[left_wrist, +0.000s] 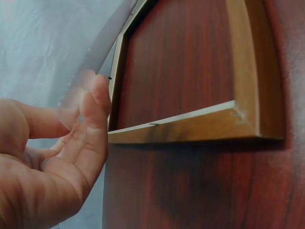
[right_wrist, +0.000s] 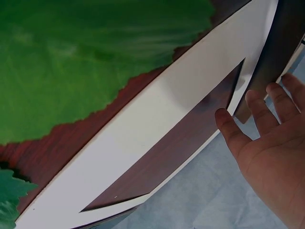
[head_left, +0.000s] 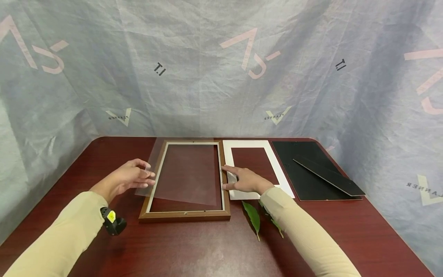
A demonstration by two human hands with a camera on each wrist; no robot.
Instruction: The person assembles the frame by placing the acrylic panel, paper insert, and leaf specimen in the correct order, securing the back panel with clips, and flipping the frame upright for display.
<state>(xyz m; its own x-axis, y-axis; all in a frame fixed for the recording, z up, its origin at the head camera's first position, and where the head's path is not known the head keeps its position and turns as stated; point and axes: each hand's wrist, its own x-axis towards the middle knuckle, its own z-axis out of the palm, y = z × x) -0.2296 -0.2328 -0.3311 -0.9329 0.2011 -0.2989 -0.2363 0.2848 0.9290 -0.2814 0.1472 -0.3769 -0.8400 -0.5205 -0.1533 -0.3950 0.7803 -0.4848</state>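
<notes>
A brown wooden picture frame (head_left: 185, 217) with a pale inner lip lies flat on the table. Over its opening is a clear sheet (head_left: 187, 173), shifted left so that it overhangs the frame's left side. My left hand (head_left: 129, 177) pinches the sheet's left edge between thumb and fingers; the left wrist view shows the transparent edge (left_wrist: 71, 105) there. My right hand (head_left: 247, 181), fingers spread, is at the frame's right side, fingertips at the rail. Whether those fingertips touch the sheet I cannot tell. Beneath the right hand is a white mat (head_left: 247, 144) with a rectangular window.
Two green leaves, one leaf (head_left: 252, 216) in plain sight and another leaf (head_left: 277, 227) partly behind the right sleeve, lie before the mat. At right lies a black backing board (head_left: 294, 154) with a raised stand flap (head_left: 327, 179). A grey printed curtain (head_left: 200, 77) hangs behind the table.
</notes>
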